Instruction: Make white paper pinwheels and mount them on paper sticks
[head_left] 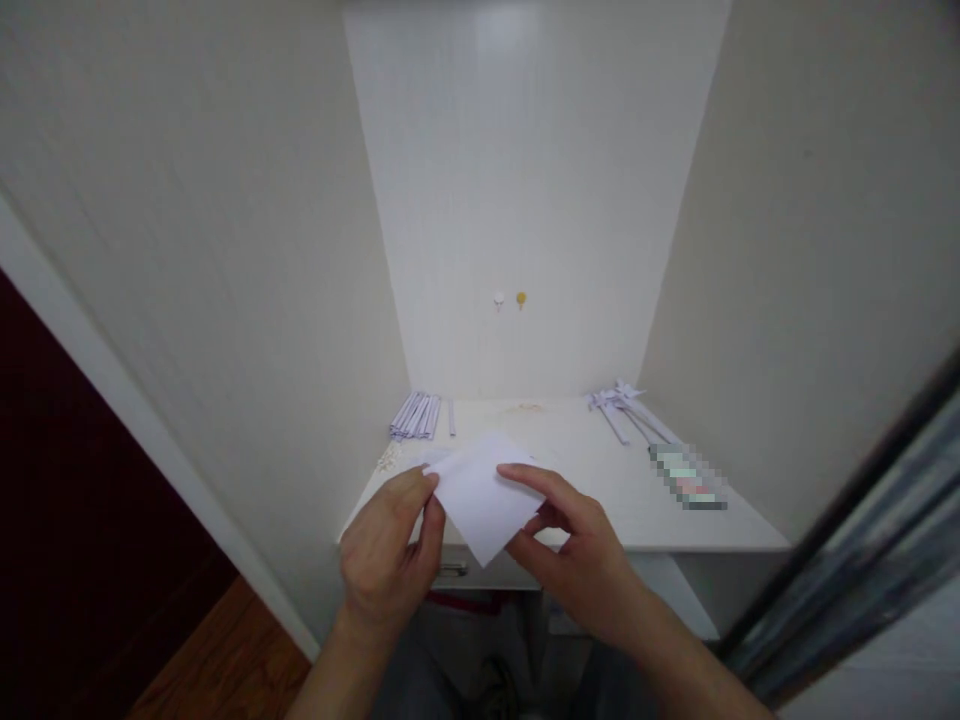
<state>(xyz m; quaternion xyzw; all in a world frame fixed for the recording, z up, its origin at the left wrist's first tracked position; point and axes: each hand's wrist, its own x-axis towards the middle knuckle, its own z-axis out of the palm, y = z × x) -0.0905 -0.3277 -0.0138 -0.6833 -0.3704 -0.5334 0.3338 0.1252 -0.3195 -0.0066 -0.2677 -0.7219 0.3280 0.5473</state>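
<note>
A square sheet of white paper (486,505) is held up in front of me, turned so that one corner points toward my body. My left hand (394,535) pinches its left corner between thumb and fingers. At the right corner my right hand (566,525) grips the sheet, the index finger lying on top and the thumb underneath. Behind the paper is the white desk (585,510), partly covered by it.
Rolled paper sticks (415,415) lie bundled at the back left, with a single stick (451,418) beside them. Small pale bits (388,458) sit in front. Paper pinwheel-like pieces on sticks (619,405) lie back right, near a pixelated object (686,478). Walls enclose the desk; a drawer handle (452,570) shows below.
</note>
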